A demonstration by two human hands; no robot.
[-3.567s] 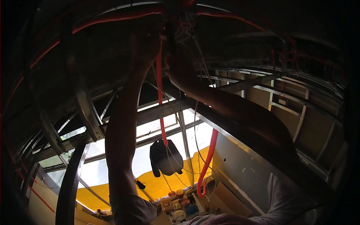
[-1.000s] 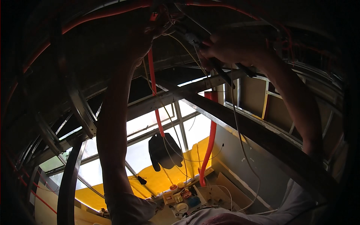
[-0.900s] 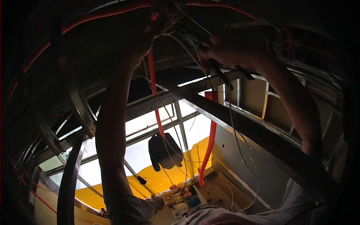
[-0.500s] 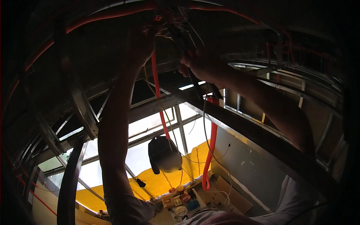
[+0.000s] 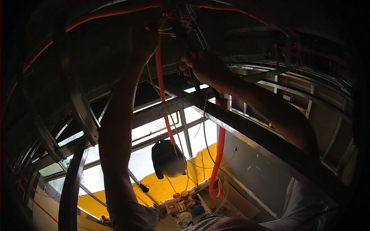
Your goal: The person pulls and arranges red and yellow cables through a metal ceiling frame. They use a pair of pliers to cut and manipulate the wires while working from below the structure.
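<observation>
Overhead, my left hand [image 5: 143,40] is raised to a bundle of thin wires [image 5: 186,24] at the ceiling, its fingers pinched at the wires in deep shadow. My right hand [image 5: 204,68] is wrapped round the dark handles of long pliers [image 5: 178,31], whose head reaches up among the wires; the jaws are too dark to make out. Beside my left wrist hangs a red conduit [image 5: 159,73] with thin wires coming out of its lower end. A thicker red corrugated conduit [image 5: 220,144] hangs below my right hand, its end bent into a hook.
Metal framing beams [image 5: 250,136] cross below my arms, with more metal channels [image 5: 79,104] at the left. Another red conduit [image 5: 111,14] runs along the ceiling. Far below are a person in a dark cap [image 5: 163,152], yellow sheeting [image 5: 96,200] under windows, and a table [image 5: 175,219] with small items.
My right hand has shifted slightly, and the pliers' handles look closer together. The thicker red conduit and loose wires have swung a little. My left hand stays at the wires.
</observation>
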